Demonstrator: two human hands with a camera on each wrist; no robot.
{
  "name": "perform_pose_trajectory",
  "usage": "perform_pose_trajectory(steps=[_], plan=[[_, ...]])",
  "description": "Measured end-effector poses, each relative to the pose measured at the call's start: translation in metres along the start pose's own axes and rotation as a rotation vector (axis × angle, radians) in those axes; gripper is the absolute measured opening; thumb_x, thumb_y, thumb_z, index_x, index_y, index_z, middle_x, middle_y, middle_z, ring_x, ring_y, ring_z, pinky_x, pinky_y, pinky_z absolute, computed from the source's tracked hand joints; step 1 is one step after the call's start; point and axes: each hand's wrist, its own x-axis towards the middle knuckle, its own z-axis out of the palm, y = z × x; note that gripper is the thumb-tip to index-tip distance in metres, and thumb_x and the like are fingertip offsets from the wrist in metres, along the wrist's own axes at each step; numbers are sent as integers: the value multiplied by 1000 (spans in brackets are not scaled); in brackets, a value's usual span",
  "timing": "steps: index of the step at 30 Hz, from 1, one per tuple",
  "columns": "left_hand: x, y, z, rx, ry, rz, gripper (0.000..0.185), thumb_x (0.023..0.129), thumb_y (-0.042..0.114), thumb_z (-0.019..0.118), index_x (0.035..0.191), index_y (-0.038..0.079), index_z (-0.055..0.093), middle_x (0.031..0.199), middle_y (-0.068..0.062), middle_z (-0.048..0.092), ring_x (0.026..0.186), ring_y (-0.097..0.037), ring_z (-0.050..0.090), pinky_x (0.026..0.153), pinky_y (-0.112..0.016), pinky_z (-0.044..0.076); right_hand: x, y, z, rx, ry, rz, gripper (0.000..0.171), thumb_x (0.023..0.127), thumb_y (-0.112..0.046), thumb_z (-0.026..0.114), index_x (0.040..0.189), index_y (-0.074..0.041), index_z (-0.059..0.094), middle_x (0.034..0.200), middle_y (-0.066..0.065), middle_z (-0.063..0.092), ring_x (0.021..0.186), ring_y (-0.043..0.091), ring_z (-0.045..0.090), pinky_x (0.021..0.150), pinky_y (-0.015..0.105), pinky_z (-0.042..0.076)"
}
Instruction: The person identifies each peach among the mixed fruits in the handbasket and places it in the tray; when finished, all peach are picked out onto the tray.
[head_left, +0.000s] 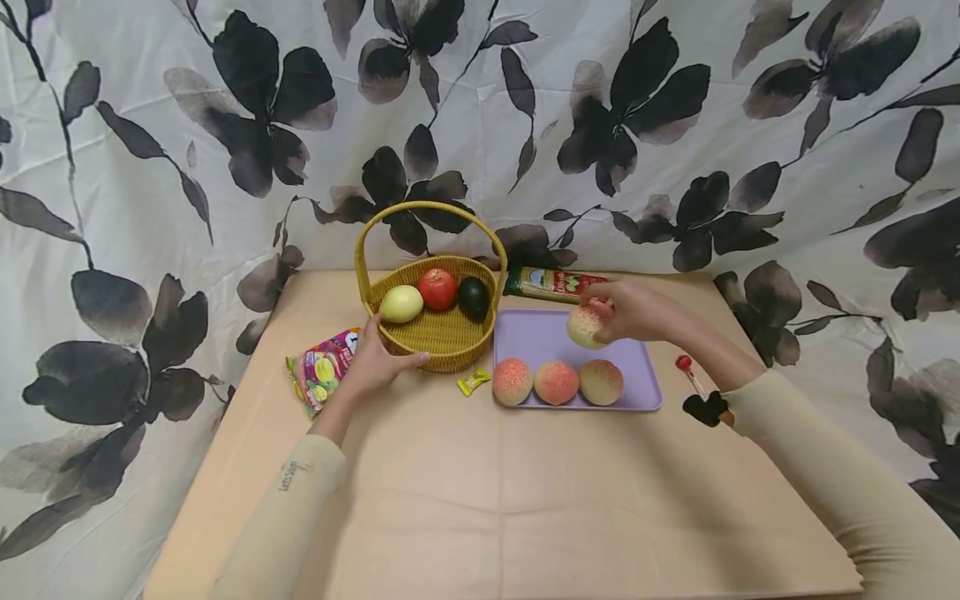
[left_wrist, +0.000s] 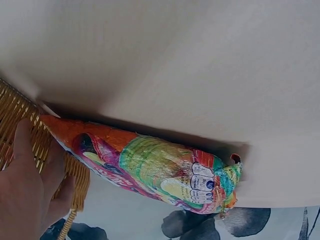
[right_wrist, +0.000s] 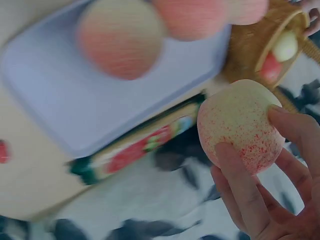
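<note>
My right hand holds a pale pink-speckled peach above the back of the lilac tray. Along the tray's front edge three more peaches sit in a row, the middle peach the pinkest. My left hand rests against the outer left front of a yellow wicker basket, its fingers spread along the wall. Inside the basket lie a pale yellow-green fruit, a red tomato-like fruit and a dark green avocado-like fruit.
A colourful candy bag lies left of the basket, beside my left hand. One yellow wrapped candy is between basket and tray. Behind the tray lies a green long packet. A red lollipop is to its right. Floral cloth hangs behind.
</note>
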Motion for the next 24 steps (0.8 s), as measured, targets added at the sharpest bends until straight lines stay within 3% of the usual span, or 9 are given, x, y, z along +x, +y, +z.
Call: perform_pose_trajectory(steps=[5, 8, 12, 16, 24], plan=[[0, 1, -1, 1, -4, -2, 135, 78, 59, 86, 166, 6, 0, 170, -25, 7, 159, -42, 12, 129, -60, 14, -28, 34, 5, 25, -15, 110, 51, 79, -11, 88, 126, -6, 69, 115, 17, 67, 99, 31, 59, 72, 36, 54], [0, 2, -1, -1, -9, -10, 135, 78, 60, 86, 167, 6, 0, 170, -24, 7, 159, -41, 12, 129, -60, 14, -40, 51, 10, -1, -7, 120, 50, 78, -14, 89, 124, -7, 71, 114, 19, 69, 102, 33, 62, 76, 40, 57], [0, 2, -1, 2, -11, -15, 136, 77, 62, 86, 167, 7, -1, 171, -24, 5, 159, -42, 11, 129, -61, 14, -50, 68, 21, 18, -55, 134, 48, 78, -15, 89, 121, -6, 71, 110, 22, 68, 84, 26, 67, 69, 39, 59], [0, 2, -1, 0, -3, -4, 136, 77, 60, 86, 167, 6, 0, 171, -25, 5, 159, -42, 12, 129, -60, 14, -57, 79, 36, 105, -138, 185, 50, 80, -13, 88, 124, -3, 67, 112, 25, 63, 72, 19, 64, 60, 32, 60], [0, 2, -1, 2, 4, 7, 135, 77, 58, 88, 166, 5, 2, 170, -26, 7, 159, -42, 13, 130, -59, 14, -63, 88, 60, 137, -147, 192, 50, 79, -11, 88, 122, -1, 65, 107, 23, 64, 76, 21, 63, 60, 31, 59]])
